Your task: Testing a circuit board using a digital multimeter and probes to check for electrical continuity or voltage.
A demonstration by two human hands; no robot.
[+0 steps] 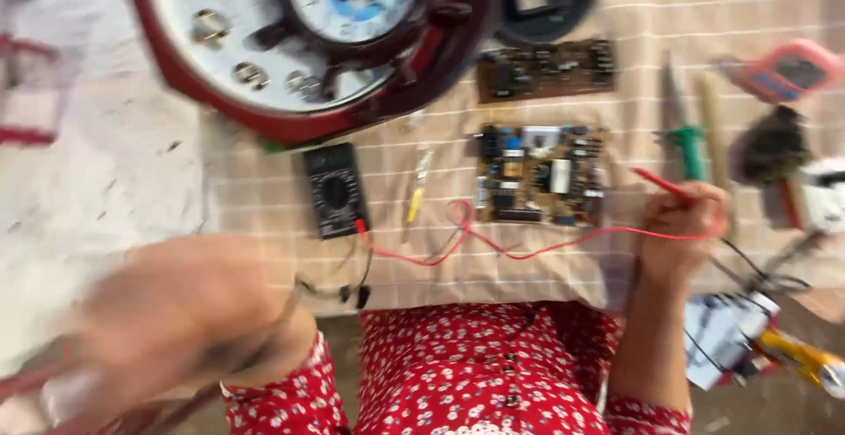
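We see an electronics repair bench, home-style: two bare circuit boards (541,175) (546,69) on a checked cloth (528,276), multimeter (335,190) with red lead (528,248), green-handled screwdriver (685,127), brush (775,144), and an opened red round appliance (308,39).

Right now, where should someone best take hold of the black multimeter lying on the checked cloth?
Probably grip the multimeter across its long side edges, coming from above. It lies flat, face up, and the red lead leaves its lower right corner, so a grasp higher up avoids the wire.
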